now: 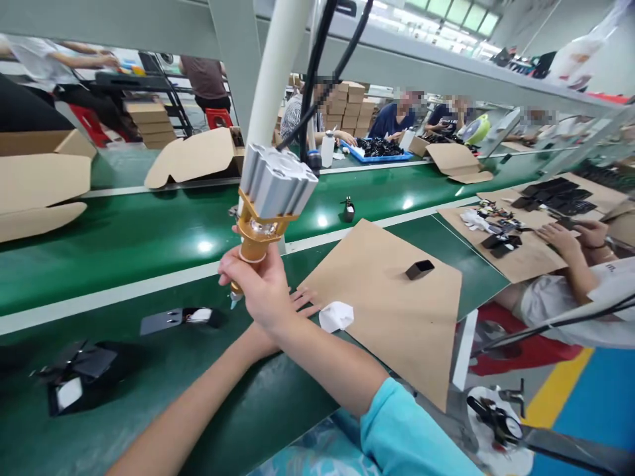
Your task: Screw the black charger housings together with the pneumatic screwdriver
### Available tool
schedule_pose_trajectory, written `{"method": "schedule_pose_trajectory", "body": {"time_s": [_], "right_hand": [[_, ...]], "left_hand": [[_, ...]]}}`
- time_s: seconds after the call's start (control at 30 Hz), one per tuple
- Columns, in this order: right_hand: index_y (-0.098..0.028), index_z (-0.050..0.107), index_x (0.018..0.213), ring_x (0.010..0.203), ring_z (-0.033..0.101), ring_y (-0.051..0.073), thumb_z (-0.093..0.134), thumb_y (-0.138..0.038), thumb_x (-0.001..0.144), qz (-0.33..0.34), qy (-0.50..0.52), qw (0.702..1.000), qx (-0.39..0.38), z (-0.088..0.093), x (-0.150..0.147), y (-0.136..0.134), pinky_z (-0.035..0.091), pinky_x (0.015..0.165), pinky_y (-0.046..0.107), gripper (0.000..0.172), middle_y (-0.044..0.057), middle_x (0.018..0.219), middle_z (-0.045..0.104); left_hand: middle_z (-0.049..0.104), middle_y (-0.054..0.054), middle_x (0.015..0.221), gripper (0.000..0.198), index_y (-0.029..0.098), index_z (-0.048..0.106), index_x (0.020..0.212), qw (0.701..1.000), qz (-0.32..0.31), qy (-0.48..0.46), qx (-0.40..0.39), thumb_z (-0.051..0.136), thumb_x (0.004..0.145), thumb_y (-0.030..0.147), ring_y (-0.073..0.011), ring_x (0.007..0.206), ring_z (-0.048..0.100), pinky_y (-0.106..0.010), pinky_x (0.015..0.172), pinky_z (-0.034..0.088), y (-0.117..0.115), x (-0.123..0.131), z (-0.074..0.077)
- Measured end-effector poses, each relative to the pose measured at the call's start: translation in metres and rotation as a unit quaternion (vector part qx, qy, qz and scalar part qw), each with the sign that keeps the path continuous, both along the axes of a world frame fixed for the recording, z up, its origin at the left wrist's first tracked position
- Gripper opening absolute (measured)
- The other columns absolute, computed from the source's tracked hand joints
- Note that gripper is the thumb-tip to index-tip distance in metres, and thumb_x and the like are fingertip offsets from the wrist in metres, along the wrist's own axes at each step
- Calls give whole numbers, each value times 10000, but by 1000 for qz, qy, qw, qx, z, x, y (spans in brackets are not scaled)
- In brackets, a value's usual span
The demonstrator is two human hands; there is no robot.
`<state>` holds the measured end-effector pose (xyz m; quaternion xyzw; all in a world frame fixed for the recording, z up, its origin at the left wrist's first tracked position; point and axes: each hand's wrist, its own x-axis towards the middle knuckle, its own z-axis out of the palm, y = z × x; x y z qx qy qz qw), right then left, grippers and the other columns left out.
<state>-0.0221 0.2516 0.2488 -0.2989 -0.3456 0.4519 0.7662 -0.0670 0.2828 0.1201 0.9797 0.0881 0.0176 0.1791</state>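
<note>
My right hand (260,281) is wrapped round the brass-coloured neck of a pneumatic dispensing valve (278,182). The valve has a silver block on top and a small blue tip pointing down, tilted above the green bench. My right forearm crosses over my left one. Partly hidden behind the right wrist, my left hand (303,303) has its fingers stretched out near the cardboard edge. A crumpled white tissue (337,316) lies beside those fingers. To the left, a black part with a flat grey plate (171,320) and a larger black assembly (82,373) rest on the bench.
A cardboard sheet (391,317) bears a black rectangular sleeve (420,270). Behind runs a green conveyor (198,241) with a small black part (349,209). At right, a co-worker's hands (565,238) hold a dark part. Black cables (317,59) hang beside the valve.
</note>
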Motion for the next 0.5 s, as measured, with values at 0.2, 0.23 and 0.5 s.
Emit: {"method": "schedule_pose_trajectory", "body": {"time_s": [0.2,0.23,0.5], "right_hand": [[-240,509,874,540,525,80,669,-256,704,-21,-2,999,-31,-4,8,-19,467,596,259,234,-80,686,586],[-238,507,860,541,524,79,668,-254,705,-21,-4,999,-32,-5,7,-20,464,592,257,224,-80,685,587],[-232,514,851,558,522,81,668,-274,726,-27,-31,999,-28,-3,1,-20,433,562,243,203,-84,666,575]], "left_hand": [[337,-68,1580,511,332,475,1435,996,-20,84,-5,554,937,413,-313,1462,287,-544,1189,203,-18,52,-4],[351,-73,1574,522,335,466,1442,996,-8,89,-6,552,935,424,-329,1452,302,-552,1180,221,-28,48,-8],[501,-127,1448,555,240,446,1470,986,72,1,-152,393,964,464,-347,1305,456,-497,1148,329,-133,47,-49]]}}
